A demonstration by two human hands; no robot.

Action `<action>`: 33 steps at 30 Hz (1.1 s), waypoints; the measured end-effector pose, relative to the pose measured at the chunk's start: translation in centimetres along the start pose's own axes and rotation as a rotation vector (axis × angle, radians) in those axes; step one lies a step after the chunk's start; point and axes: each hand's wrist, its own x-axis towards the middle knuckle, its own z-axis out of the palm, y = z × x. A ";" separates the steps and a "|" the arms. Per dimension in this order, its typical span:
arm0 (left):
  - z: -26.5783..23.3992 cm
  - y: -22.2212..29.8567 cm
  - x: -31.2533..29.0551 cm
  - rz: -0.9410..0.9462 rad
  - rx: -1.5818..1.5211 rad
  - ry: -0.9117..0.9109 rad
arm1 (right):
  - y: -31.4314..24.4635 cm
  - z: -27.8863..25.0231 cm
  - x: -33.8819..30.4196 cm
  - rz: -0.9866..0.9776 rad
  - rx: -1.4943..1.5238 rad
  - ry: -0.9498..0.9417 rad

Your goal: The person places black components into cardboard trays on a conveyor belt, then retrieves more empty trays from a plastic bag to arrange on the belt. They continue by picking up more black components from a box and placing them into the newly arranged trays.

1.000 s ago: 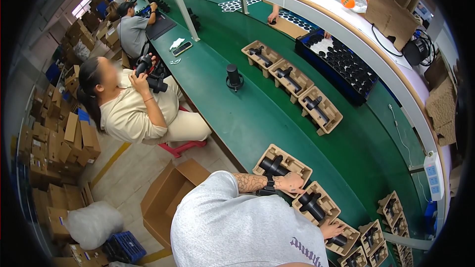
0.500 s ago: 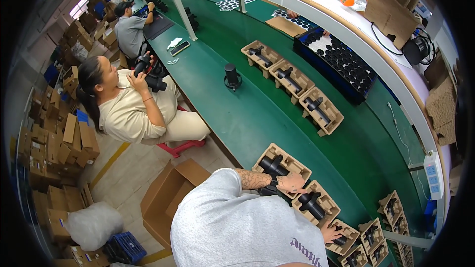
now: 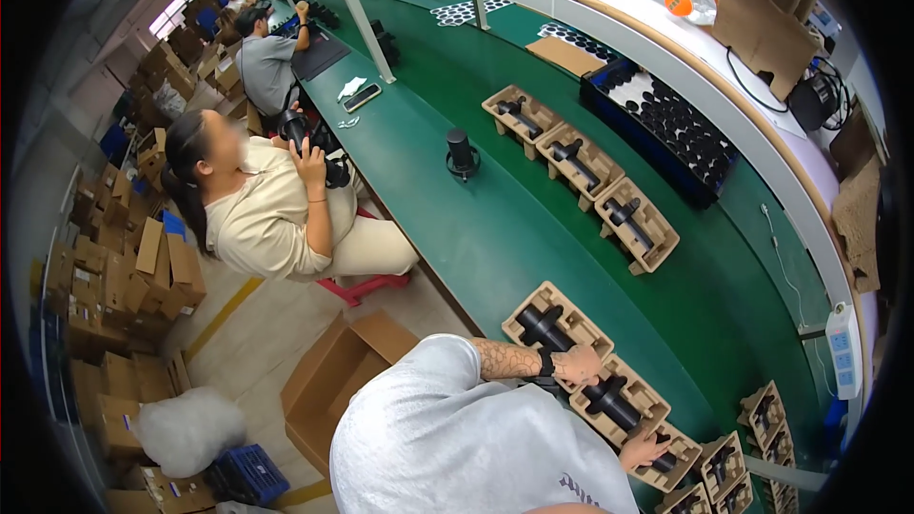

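Both my hands rest along a row of moulded brown trays on a green bench (image 3: pixel 519 238). My left hand (image 3: pixel 576 365), knuckles up and loosely bent, sits at the left end of the middle tray (image 3: pixel 640 381), near the left-hand tray (image 3: pixel 598 329). My right hand (image 3: pixel 643 450), fingers spread, lies over a black device (image 3: pixel 665 462) in the right-hand tray (image 3: pixel 689 448), just past the middle tray's other end. From this high, curved view I cannot tell whether either hand is truly gripping. A thick black cylinder (image 3: pixel 614 405) lies on its side in the middle tray, and a matching cylinder (image 3: pixel 545 326) in the tray to its left, the moulded hollows likely there to stop them rolling. The trays run end to end, probably to keep each within my reach. Up the bench and left of the middle tray, an upright device (image 3: pixel 459 150) stands on end, likely steadied by its wider foot; farther left, a seated co-worker (image 3: pixel 271 209) holds up a similar one. Dark lettering (image 3: pixel 578 488) shows only in part on my grey shirt (image 3: pixel 476 428); pale labels on cartons (image 3: pixel 188 266) far left of the middle tray are too small to read.
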 end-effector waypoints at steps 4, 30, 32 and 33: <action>-2.2 -0.4 -1.1 -0.039 0.014 0.100 | -2.9 -1.2 -0.6 -0.011 0.091 0.004; -3.1 -0.9 -2.3 -0.325 0.268 0.283 | -3.9 -4.8 -2.4 -0.331 0.117 -0.052; -3.0 -0.4 -2.3 -0.440 0.274 0.344 | -3.0 -4.8 -1.8 -0.349 0.188 -0.005; -2.6 -0.4 -2.3 -0.548 0.241 0.423 | -2.3 -5.1 -1.9 -0.351 0.188 -0.002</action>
